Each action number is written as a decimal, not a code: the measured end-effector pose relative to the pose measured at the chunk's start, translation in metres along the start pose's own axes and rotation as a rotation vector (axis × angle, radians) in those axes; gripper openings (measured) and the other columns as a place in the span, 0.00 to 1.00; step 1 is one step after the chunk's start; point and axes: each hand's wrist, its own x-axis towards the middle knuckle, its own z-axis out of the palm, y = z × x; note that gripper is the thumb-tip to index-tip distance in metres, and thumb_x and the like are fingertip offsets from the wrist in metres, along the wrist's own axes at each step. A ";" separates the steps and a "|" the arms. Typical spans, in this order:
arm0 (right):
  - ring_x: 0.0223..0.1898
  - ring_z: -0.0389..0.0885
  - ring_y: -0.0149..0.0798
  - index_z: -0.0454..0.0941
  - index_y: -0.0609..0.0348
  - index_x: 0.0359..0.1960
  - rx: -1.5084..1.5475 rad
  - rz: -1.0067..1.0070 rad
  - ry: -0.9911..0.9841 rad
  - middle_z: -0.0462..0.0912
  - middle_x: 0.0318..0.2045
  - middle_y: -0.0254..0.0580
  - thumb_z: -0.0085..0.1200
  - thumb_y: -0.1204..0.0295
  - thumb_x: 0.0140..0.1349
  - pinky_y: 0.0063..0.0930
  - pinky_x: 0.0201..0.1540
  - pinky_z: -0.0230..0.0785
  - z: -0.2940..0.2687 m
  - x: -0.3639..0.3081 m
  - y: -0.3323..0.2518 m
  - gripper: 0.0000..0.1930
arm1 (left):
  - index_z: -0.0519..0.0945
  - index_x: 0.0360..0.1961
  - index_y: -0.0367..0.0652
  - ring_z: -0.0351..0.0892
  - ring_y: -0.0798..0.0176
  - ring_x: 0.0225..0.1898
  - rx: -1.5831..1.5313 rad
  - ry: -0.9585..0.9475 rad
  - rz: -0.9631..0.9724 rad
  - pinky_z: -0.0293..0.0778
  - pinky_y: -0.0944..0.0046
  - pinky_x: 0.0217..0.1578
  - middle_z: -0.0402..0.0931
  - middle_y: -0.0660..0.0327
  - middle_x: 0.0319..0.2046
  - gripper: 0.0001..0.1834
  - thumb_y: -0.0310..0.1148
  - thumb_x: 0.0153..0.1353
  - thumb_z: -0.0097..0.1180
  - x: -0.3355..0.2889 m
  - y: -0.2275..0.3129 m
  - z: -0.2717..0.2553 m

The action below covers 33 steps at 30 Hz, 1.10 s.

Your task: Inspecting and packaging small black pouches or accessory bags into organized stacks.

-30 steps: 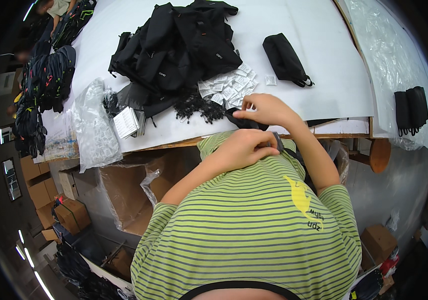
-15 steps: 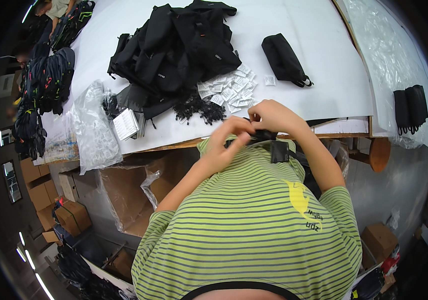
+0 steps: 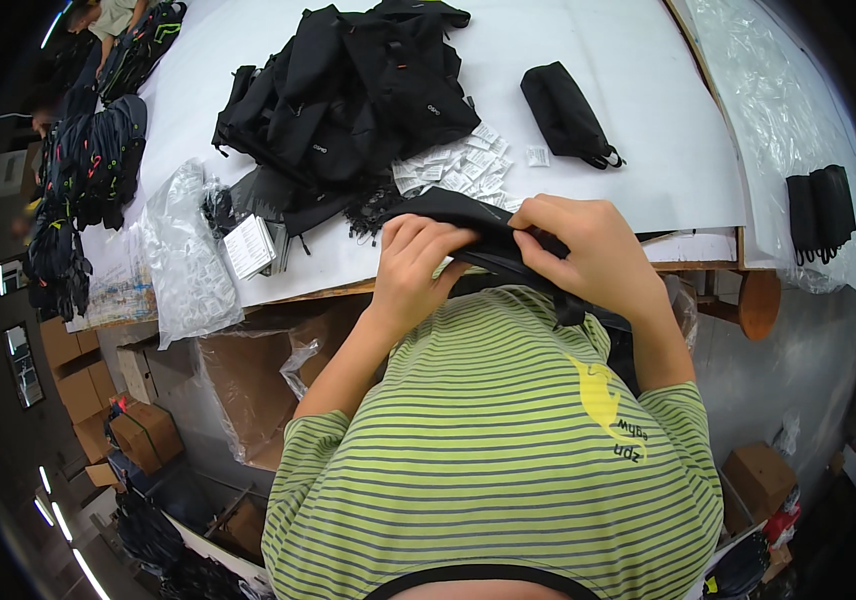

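Observation:
A black fabric bag [image 3: 458, 208] is stretched between my two hands at the table's front edge, close to my body. My left hand [image 3: 413, 262] grips its left side, fingers curled over the cloth. With thumb and fingers, my right hand [image 3: 593, 248] pinches the right side, and a short black strap end hangs below it. Just beyond the bag lie many small white packets [image 3: 460, 165] and a tangle of thin black cords [image 3: 373, 205], partly covered by the bag. A finished-looking black pouch [image 3: 565, 115] with a loop lies farther right, beside a single white packet [image 3: 538, 156].
A heap of black bags [image 3: 378, 85] covers the table's far middle. At left are a stack of white cards [image 3: 251, 247] and a clear plastic bag [image 3: 188, 265]. Black pouches [image 3: 820, 210] lie on plastic sheeting at right. Cardboard boxes [image 3: 148, 437] stand below; a person works far left.
The black cloth has come up from my lap over the table edge and is spread wider. My hands have moved apart, the left one leftward, the right one to the right and lower.

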 end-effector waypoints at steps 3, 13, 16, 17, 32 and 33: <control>0.24 0.78 0.42 0.75 0.62 0.30 -0.036 -0.051 0.013 0.78 0.24 0.42 0.57 0.77 0.52 0.28 0.26 0.68 0.000 -0.002 -0.010 0.05 | 0.80 0.31 0.45 0.73 0.62 0.34 0.108 0.036 0.065 0.63 0.62 0.42 0.77 0.67 0.29 0.17 0.22 0.34 0.61 -0.003 0.001 -0.005; 0.43 0.75 0.32 0.68 0.58 0.54 0.803 0.159 -0.016 0.78 0.40 0.37 0.58 0.65 0.57 0.28 0.52 0.65 0.009 -0.011 0.022 0.24 | 0.77 0.32 0.41 0.76 0.64 0.30 -0.180 -0.095 -0.297 0.67 0.67 0.33 0.77 0.61 0.26 0.11 0.24 0.45 0.62 0.001 0.016 -0.035; 0.44 0.74 0.34 0.65 0.59 0.58 0.743 0.262 -0.194 0.77 0.39 0.38 0.62 0.62 0.53 0.29 0.53 0.64 0.020 -0.037 0.030 0.31 | 0.71 0.32 0.39 0.70 0.75 0.29 -0.483 -0.373 -0.685 0.63 0.75 0.31 0.73 0.63 0.25 0.09 0.28 0.56 0.60 -0.008 0.004 -0.048; 0.43 0.74 0.34 0.64 0.60 0.58 0.711 0.275 -0.264 0.77 0.39 0.38 0.65 0.60 0.50 0.30 0.52 0.64 0.024 -0.040 0.025 0.35 | 0.70 0.32 0.40 0.66 0.77 0.28 -0.691 -0.410 -0.755 0.62 0.76 0.30 0.71 0.66 0.24 0.10 0.28 0.56 0.60 -0.011 0.000 -0.048; 0.24 0.72 0.26 0.78 0.61 0.39 0.749 0.736 0.098 0.74 0.20 0.29 0.62 0.67 0.55 0.20 0.36 0.65 0.057 -0.041 0.023 0.14 | 0.76 0.48 0.32 0.73 0.76 0.37 -0.953 -0.311 -1.042 0.68 0.74 0.41 0.78 0.65 0.37 0.19 0.35 0.61 0.58 -0.027 -0.015 -0.054; 0.24 0.70 0.26 0.79 0.61 0.37 0.789 0.644 0.106 0.74 0.20 0.29 0.61 0.63 0.57 0.20 0.36 0.64 0.056 -0.041 0.026 0.14 | 0.76 0.47 0.31 0.73 0.76 0.37 -0.955 -0.216 -1.071 0.69 0.74 0.41 0.78 0.65 0.37 0.18 0.35 0.61 0.57 -0.027 -0.015 -0.052</control>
